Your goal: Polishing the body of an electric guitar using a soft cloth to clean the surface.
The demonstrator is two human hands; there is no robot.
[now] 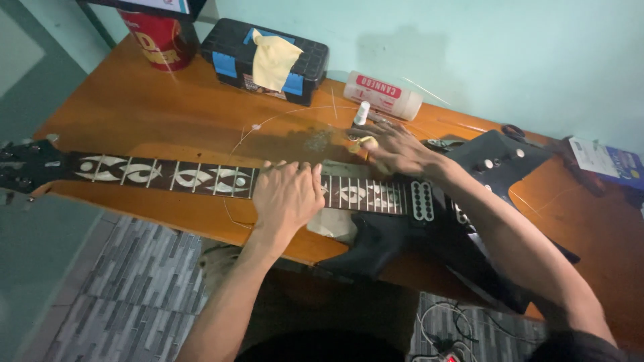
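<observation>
A black electric guitar [469, 221] lies flat on an orange wooden table [141, 114], its dark inlaid neck [168, 175] running left to the headstock [23, 167]. My left hand [287, 194] rests palm down on the fretboard near the middle of the neck, over a pale cloth or pad [335, 224]. My right hand [396, 149] reaches past the neck toward the back, fingers closed on a small yellowish item [365, 141] beside a small white bottle [361, 112]. What the yellowish item is I cannot make out.
A black toolbox [231, 53] with a yellow cloth [274, 59] on it sits at the back, next to a red cup [158, 37]. A white bottle [382, 95] lies on its side by the wall. Loose guitar strings [268, 124] curl across the table. A box [607, 161] sits far right.
</observation>
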